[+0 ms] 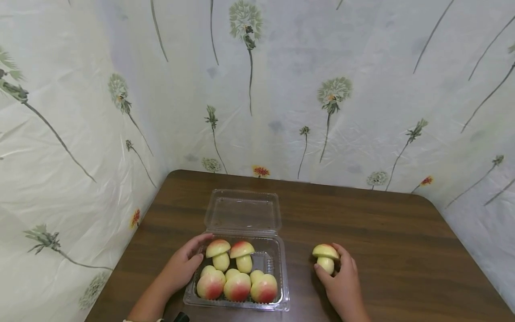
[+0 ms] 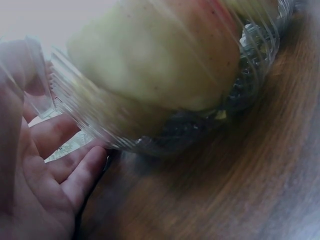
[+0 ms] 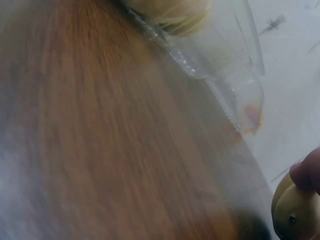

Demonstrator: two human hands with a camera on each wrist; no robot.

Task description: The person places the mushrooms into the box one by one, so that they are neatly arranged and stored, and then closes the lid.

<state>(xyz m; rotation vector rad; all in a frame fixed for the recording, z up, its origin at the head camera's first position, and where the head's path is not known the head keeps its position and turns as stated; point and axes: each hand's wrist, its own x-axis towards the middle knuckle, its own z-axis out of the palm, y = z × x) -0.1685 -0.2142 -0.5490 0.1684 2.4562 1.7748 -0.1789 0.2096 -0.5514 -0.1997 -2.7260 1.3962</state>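
Note:
An open clear plastic clamshell box sits on the brown wooden table, its lid lying flat behind it. Inside lie several yellow-green mushroom-shaped toys with red blush. My left hand holds the box's left wall, thumb over the rim and fingers along the outside; the left wrist view shows my left hand beside the ribbed box wall. To the right of the box, my right hand grips one more mushroom toy standing upright on the table. Its cap shows under a fingertip.
Walls covered with white flower-printed sheeting close in the table on the left, back and right. Bare tabletop stretches behind and to the right of the box. The right wrist view shows the box's corner across bare wood.

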